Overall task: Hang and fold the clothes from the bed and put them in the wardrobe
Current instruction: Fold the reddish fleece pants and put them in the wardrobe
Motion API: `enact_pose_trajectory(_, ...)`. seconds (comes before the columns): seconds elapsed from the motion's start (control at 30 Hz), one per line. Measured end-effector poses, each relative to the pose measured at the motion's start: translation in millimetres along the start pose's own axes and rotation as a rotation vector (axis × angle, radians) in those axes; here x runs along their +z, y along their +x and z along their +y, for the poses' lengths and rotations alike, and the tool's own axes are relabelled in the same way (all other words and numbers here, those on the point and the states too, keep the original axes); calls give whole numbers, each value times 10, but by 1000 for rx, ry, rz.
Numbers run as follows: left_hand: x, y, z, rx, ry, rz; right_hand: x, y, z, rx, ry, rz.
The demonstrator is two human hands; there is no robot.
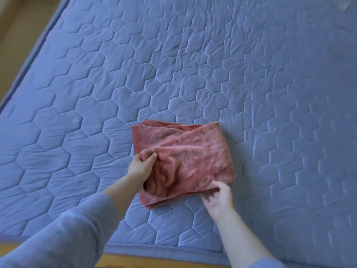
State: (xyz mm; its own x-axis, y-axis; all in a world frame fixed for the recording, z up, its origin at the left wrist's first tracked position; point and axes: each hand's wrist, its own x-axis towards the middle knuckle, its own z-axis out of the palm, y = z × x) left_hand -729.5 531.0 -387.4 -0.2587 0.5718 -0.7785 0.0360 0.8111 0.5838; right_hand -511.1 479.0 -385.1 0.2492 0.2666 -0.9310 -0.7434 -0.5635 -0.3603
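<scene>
Blue sleeve (63,235) on the left arm fills the bottom corner. Past it, the left hand (142,165) pinches a bunched-up bit of the pink fleecy garment (193,157) at its left edge, thumb on top and fingers curled into the fabric. Right hand (219,198) grips the near right corner, thumb over the top layer, fingers tucked underneath where I can't really see them. Garment sits folded into a chunky rectangle on the quilted blue mattress (193,64), close to the near edge. It has a diagonal flap across the top that doesn't line up with the layers below.

Looks to me like the folding is basically done and the lift comes next. Wardrobe isn't in shot at all.

Stuff that could go wrong imo: both grips are on the near side and mostly on the upper layers. If it gets picked up like that, the far half could flop open and the whole fold unravels. Fleece looks thick and springy, so that loose flap might slide off too. Bottom layers poke out at the near edge and could get left behind or drag on the mattress
</scene>
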Motion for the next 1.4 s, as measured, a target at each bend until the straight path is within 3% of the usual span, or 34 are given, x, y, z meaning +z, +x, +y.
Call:
enact_pose_trajectory(0.1,-32,48,-74,-54,102,-32,29,65,-15,-41,-170,19)
enact_pose_trajectory(0.2,-62,33,-150,-41,251,-26,35,35,11,-169,-588,258)
enact_pose_trajectory(0.3,-105,23,-205,-33,261,8,91,-76,6,-569,-932,571)
enact_pose_trajectory(0.33,-115,16,-215,-33,247,5,137,-127,0,-772,-982,533)
enact_pose_trajectory(0.4,-133,2,-230,-34,232,-26,266,-189,21,-1106,-1143,262)
enact_pose_trajectory(0.47,-159,-12,-225,-38,192,-74,437,-184,58,-1233,-1353,1)
enact_pose_trajectory(0.6,-202,11,-192,-65,28,-135,796,8,82,-1092,-1735,-50)
enact_pose_trajectory(0.7,-185,83,-215,-28,25,-75,946,203,181,-978,-1937,-81)
enact_pose_trajectory(0.83,-171,149,-254,80,25,40,914,350,293,-1045,-2054,-195)
enact_pose_trajectory(0.9,-148,147,-281,138,88,65,873,418,227,-1120,-2124,-147)
enact_pose_trajectory(1.0,-120,168,-291,133,118,122,935,510,17,-1194,-2130,-11)
enact_pose_trajectory(1.13,-116,287,-264,59,205,188,1037,649,-313,-1095,-2088,127)
enact_pose_trajectory(1.4,-152,467,-287,-133,129,36,843,833,-618,-826,-1717,138)
